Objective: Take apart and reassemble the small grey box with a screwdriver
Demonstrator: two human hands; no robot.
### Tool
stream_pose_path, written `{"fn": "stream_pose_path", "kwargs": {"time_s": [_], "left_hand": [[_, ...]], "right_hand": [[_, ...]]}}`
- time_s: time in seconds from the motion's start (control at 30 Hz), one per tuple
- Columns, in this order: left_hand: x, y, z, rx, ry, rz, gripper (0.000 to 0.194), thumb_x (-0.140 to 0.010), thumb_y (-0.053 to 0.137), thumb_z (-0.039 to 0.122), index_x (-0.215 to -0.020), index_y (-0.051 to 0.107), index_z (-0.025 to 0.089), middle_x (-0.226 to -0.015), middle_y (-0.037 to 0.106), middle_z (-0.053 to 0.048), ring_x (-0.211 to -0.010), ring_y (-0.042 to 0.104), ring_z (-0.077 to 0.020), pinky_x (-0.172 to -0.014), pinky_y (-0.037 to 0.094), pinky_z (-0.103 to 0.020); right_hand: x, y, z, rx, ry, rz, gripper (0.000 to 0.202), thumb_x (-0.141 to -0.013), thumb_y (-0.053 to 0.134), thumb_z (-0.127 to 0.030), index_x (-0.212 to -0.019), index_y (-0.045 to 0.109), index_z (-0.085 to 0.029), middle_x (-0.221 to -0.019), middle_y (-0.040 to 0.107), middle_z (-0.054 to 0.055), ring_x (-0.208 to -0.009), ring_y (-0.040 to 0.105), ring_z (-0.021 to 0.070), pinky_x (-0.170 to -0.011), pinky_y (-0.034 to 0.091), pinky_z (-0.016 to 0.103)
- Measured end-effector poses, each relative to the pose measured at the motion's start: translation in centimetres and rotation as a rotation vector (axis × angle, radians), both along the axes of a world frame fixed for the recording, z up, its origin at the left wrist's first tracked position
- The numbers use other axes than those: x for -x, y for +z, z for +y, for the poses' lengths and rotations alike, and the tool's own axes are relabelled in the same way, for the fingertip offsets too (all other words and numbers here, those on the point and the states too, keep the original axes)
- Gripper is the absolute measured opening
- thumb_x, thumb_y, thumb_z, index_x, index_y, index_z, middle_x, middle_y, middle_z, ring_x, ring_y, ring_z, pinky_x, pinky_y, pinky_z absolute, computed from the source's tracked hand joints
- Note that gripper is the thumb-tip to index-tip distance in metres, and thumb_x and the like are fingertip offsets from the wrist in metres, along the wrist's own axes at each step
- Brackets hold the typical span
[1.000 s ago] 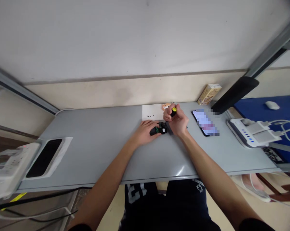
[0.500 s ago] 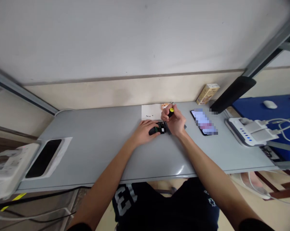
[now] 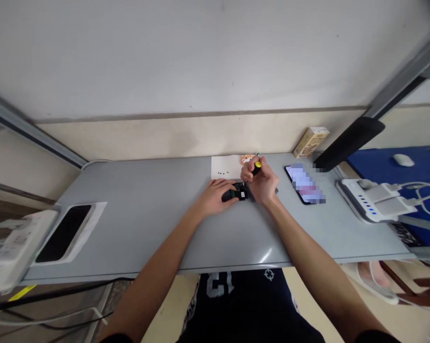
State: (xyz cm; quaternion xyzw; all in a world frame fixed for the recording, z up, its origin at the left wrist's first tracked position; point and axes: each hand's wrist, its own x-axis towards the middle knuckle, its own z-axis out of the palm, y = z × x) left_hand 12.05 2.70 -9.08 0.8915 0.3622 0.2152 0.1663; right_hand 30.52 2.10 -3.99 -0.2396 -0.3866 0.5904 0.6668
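Observation:
My left hand (image 3: 216, 197) is closed around a black device (image 3: 229, 195) with a rounded end, apparently an opened computer mouse, and holds it on the table. Green circuit board and a small white label show on it. My right hand (image 3: 261, 182) grips a screwdriver (image 3: 257, 167) with a black and yellow handle, its end pointing up out of the fist. The lower end of the tool comes down at the right part of the mouse; its tip is too small to make out. Part of a dark grey flat piece (image 3: 276, 190) shows beneath my right hand.
Several tiny dark screws (image 3: 223, 173) lie on a white sheet (image 3: 216, 163) behind my hands. To the right are a lit phone (image 3: 302, 183), a small carton (image 3: 311, 142) and a charging station (image 3: 361, 200) with cables. A dark phone (image 3: 64, 233) lies at the left.
The camera view has shifted slightly, and my legs below the table have moved inward. Both hands keep nearly the same places on the mouse and the screwdriver.

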Motion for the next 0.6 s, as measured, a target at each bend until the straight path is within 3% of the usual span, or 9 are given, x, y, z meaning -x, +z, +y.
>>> {"fn": "stream_pose_path", "kwargs": {"time_s": [0.13,0.6], "left_hand": [[0.02,0.17,-0.04,-0.007,0.001,0.006,0.021,-0.096,0.066,0.039,-0.113,0.067,0.028,-0.140,0.065,-0.001,-0.128,0.058,-0.0246,-0.110,0.039,-0.046],[0.06,-0.12,0.03,-0.010,0.000,-0.001,0.020,-0.096,0.066,0.039,-0.112,0.068,0.028,-0.139,0.065,0.000,-0.128,0.057,-0.0241,-0.111,0.039,-0.045]], "right_hand": [[-0.06,0.03,0.04,0.026,0.006,-0.014,0.053,-0.097,0.043,-0.068,-0.070,0.049,-0.023,-0.065,0.031,-0.002,-0.053,0.030,0.0124,-0.050,0.035,0.029],[0.07,-0.17,0.10,-0.040,0.002,-0.015,0.048,-0.098,0.049,-0.061,-0.070,0.053,-0.022,-0.062,0.034,-0.001,-0.053,0.030,0.0121,-0.053,0.030,0.030]]}}
